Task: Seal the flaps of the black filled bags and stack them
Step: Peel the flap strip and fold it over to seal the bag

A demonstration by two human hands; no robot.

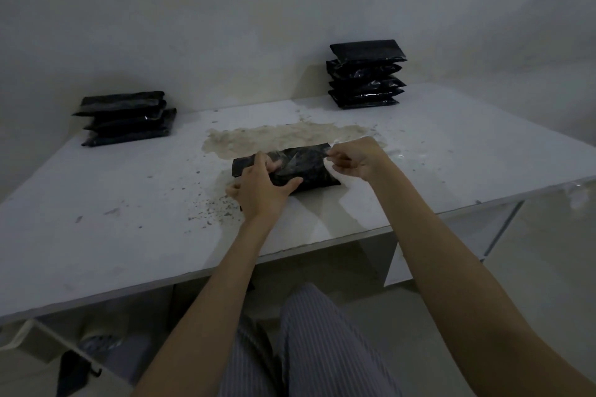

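On the table (pixel 451 151), one bag (pixel 300 167) lies near the middle, with the left hand (pixel 261 190) on its 7 o'clock end and the right hand (pixel 358 158) at its 3 o'clock edge. From that bag, a pile of bags (pixel 125 118) sits at 10 o'clock near the back edge, and a taller stack (pixel 366 74) at 1 o'clock, seemingly against the wall (pixel 225 26). A stain (pixel 274 138) spreads just behind the bag at 12 o'clock.

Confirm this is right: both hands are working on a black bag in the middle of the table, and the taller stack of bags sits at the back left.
Not quite. The taller stack sits at the back right; the shorter stack is at the back left. The head view shows this. Both the left hand and the right hand are on the black bag mid-table.
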